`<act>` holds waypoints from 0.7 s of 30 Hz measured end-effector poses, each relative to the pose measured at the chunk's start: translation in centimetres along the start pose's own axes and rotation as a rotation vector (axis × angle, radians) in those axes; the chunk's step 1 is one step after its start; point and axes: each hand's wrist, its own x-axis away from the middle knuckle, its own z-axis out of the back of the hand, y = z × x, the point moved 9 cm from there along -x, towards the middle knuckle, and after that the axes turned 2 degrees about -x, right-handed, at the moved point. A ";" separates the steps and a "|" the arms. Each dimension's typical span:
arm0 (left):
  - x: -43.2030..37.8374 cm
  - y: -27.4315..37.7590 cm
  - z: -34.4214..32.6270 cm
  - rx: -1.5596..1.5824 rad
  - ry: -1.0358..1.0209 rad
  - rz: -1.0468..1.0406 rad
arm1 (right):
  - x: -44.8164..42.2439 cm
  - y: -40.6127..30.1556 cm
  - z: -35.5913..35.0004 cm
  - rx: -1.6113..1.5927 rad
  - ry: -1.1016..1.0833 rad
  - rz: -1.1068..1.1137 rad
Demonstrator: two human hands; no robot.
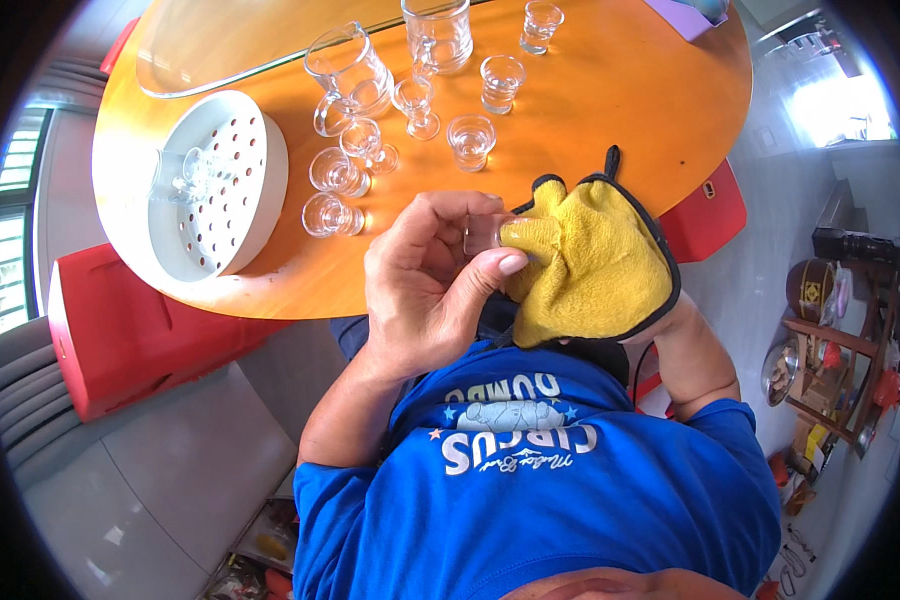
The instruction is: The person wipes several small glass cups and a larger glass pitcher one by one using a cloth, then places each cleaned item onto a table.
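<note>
My left hand (427,281) grips a small clear shot glass (482,234) lying sideways between thumb and fingers. A yellow microfiber cloth (592,262) with black edging covers most of my right hand (649,330), leaving only its wrist side visible. One cloth-covered fingertip reaches into the glass's mouth. Beyond my hands, several shot glasses, among them one shot glass (471,142) close by, stand upright on an orange wooden table (607,97). Two small stemmed glasses (371,142) and two glass pitchers (352,71) are grouped with them.
To the left, a white perforated basin (262,202) holds some clear glassware (199,176). A glass panel (270,37) rests along the table's far side. Red stools (150,322) stand by the table, and a wooden shelf (832,337) with assorted goods is at the right.
</note>
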 end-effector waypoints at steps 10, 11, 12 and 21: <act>-0.5 0.0 -0.2 -0.262 -0.100 0.246 | 1.8 -0.6 -2.6 0.238 0.089 0.107; -0.5 -0.2 -0.4 -0.246 -0.135 0.265 | 2.0 0.9 -3.0 -0.007 0.081 -0.008; -0.4 -0.2 -0.5 -0.243 -0.137 0.265 | 2.4 1.8 -3.4 -0.126 0.074 -0.069; -0.4 0.8 -0.3 -0.157 -0.099 -0.128 | 2.4 0.4 0.0 -0.251 0.147 0.042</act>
